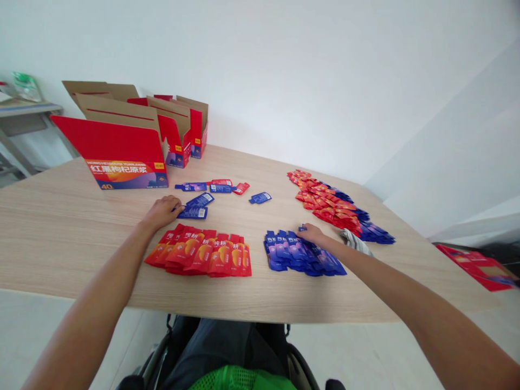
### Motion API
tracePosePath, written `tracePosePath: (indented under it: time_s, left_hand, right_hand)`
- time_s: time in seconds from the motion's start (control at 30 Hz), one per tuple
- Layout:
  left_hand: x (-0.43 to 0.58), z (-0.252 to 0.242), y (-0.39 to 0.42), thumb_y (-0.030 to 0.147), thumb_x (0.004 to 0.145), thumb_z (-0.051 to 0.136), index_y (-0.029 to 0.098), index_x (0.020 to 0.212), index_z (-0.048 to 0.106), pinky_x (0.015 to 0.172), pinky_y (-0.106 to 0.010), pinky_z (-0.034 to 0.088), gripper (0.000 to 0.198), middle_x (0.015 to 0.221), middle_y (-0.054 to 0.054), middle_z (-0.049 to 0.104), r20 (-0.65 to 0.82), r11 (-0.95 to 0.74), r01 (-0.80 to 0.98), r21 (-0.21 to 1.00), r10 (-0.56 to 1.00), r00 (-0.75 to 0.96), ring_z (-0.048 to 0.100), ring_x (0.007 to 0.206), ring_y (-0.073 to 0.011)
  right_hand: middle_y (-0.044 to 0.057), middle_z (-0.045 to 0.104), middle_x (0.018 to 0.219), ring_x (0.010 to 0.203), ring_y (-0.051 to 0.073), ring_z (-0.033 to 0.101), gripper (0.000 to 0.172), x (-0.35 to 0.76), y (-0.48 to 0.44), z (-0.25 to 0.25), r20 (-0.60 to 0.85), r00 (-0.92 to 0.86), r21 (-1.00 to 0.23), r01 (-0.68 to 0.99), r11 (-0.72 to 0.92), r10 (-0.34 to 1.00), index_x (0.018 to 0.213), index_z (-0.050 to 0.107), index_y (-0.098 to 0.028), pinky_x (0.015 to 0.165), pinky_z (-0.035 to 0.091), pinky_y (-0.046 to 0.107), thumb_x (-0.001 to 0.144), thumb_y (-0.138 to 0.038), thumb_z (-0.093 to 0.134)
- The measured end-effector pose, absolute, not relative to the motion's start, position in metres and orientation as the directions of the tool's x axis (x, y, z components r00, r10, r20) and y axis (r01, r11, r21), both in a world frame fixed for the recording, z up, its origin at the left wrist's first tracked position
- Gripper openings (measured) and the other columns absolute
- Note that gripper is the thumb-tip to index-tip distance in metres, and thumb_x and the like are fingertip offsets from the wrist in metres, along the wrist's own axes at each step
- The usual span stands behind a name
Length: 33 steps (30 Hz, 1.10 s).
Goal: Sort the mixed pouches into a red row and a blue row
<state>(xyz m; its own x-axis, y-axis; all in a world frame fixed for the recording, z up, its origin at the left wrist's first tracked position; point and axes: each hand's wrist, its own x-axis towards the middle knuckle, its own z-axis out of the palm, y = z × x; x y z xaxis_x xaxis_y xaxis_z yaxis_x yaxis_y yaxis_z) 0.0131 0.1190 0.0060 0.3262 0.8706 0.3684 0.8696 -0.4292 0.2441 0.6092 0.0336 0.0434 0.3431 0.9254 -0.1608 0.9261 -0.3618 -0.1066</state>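
Note:
My left hand (163, 212) rests on the table, its fingers closed over the spout end of a loose blue pouch (193, 213). Another blue pouch (200, 200) lies just beyond. My right hand (312, 233) is at the top edge of an overlapping row of blue pouches (290, 250), with its fingers closed around a blue pouch's small top end (303, 228). Much of that pouch is hidden behind the hand. Between my arms, near the front edge, a fanned row of red pouches (203, 252) lies with the spouts pointing away from me.
Open red cartons (130, 174) stand at the back left. Several loose pouches (220, 188) lie mid-table, one blue pouch (260, 198) apart from them. A long heap of red and blue pouches (329, 203) stretches along the right, beside a striped cloth (356, 242).

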Motion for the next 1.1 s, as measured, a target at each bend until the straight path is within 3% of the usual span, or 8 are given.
tracePosePath:
  time_s: [0.27, 0.4, 0.53, 0.67, 0.8, 0.93, 1.03, 1.1]
  left_hand:
    - [0.012, 0.007, 0.118, 0.051, 0.091, 0.042, 0.023, 0.090, 0.064, 0.092, -0.041, 0.048, 0.036, 0.102, -0.012, 0.068, 0.363, -0.429, 0.865, 0.260, 0.873, 0.324, 0.062, 0.101, -0.0293]
    - [0.012, 0.007, 0.117, 0.052, 0.090, 0.043, 0.023, 0.090, 0.065, 0.093, -0.041, 0.048, 0.036, 0.101, -0.012, 0.068, 0.374, -0.441, 0.855, 0.273, 0.867, 0.329, 0.063, 0.101, -0.0295]
    - [0.012, 0.005, 0.118, 0.052, 0.090, 0.043, 0.023, 0.091, 0.066, 0.095, -0.043, 0.049, 0.037, 0.105, -0.012, 0.070, 0.354, -0.425, 0.858, 0.289, 0.880, 0.317, 0.064, 0.104, -0.0304]
    - [0.011, 0.001, 0.120, 0.052, 0.090, 0.042, 0.021, 0.111, 0.068, 0.102, -0.044, 0.047, 0.045, 0.122, -0.013, 0.069, 0.363, -0.413, 0.861, 0.296, 0.883, 0.299, 0.060, 0.119, -0.0323]
    - [0.009, 0.000, 0.121, 0.053, 0.091, 0.039, 0.022, 0.109, 0.070, 0.103, -0.043, 0.047, 0.048, 0.117, -0.013, 0.070, 0.372, -0.452, 0.845, 0.286, 0.865, 0.337, 0.063, 0.115, -0.0315]
    - [0.008, 0.003, 0.120, 0.054, 0.092, 0.037, 0.023, 0.105, 0.072, 0.101, -0.040, 0.048, 0.049, 0.112, -0.012, 0.070, 0.362, -0.464, 0.844, 0.269, 0.861, 0.358, 0.064, 0.110, -0.0290]
    - [0.008, 0.004, 0.119, 0.054, 0.091, 0.037, 0.023, 0.105, 0.072, 0.100, -0.039, 0.049, 0.049, 0.113, -0.011, 0.070, 0.352, -0.450, 0.852, 0.269, 0.869, 0.348, 0.064, 0.110, -0.0284]
    - [0.009, 0.003, 0.119, 0.053, 0.091, 0.037, 0.023, 0.105, 0.072, 0.100, -0.039, 0.048, 0.048, 0.113, -0.011, 0.070, 0.354, -0.446, 0.854, 0.268, 0.870, 0.343, 0.064, 0.110, -0.0282]
  right_hand:
    - [0.021, 0.068, 0.120, 0.107, 0.027, 0.069, 0.063, 0.590, 0.031, 0.058, -0.148, 0.442, -0.089, 0.885, -0.457, 0.885, 0.129, 0.059, -0.005, 0.078, 0.054, 0.026, 0.080, -0.041, 0.076]
    - [0.017, 0.068, 0.121, 0.109, 0.025, 0.068, 0.056, 0.587, 0.013, 0.070, -0.091, 0.412, -0.120, 0.899, -0.421, 0.906, 0.130, 0.058, -0.009, 0.081, 0.053, 0.026, 0.084, -0.038, 0.072]
    - [0.011, 0.072, 0.109, 0.103, 0.025, 0.069, 0.046, 0.595, -0.012, 0.078, -0.058, 0.335, -0.111, 0.934, -0.340, 0.940, 0.121, 0.063, -0.015, 0.082, 0.051, 0.025, 0.081, -0.037, 0.073]
    - [0.008, 0.073, 0.102, 0.100, 0.024, 0.069, 0.038, 0.603, -0.041, 0.078, -0.060, 0.278, -0.100, 0.954, -0.283, 0.959, 0.113, 0.068, -0.017, 0.082, 0.050, 0.025, 0.081, -0.037, 0.072]
    - [0.007, 0.074, 0.106, 0.103, 0.023, 0.068, 0.029, 0.603, -0.060, 0.075, -0.107, 0.265, -0.104, 0.956, -0.276, 0.958, 0.104, 0.073, -0.019, 0.087, 0.050, 0.026, 0.085, -0.040, 0.068]
    - [0.010, 0.073, 0.113, 0.109, 0.025, 0.068, 0.044, 0.602, -0.064, 0.077, -0.174, 0.292, -0.079, 0.948, -0.309, 0.940, 0.105, 0.074, -0.019, 0.093, 0.051, 0.032, 0.101, -0.052, 0.045]
    - [0.015, 0.067, 0.128, 0.125, 0.028, 0.061, 0.055, 0.604, -0.061, 0.080, -0.151, 0.305, -0.052, 0.947, -0.316, 0.940, 0.118, 0.071, -0.016, 0.104, 0.047, 0.038, 0.106, -0.048, 0.028]
    - [0.015, 0.055, 0.146, 0.140, 0.026, 0.049, 0.055, 0.605, -0.061, 0.076, -0.121, 0.283, -0.056, 0.955, -0.291, 0.952, 0.136, 0.063, -0.017, 0.115, 0.039, 0.039, 0.108, -0.044, 0.023]
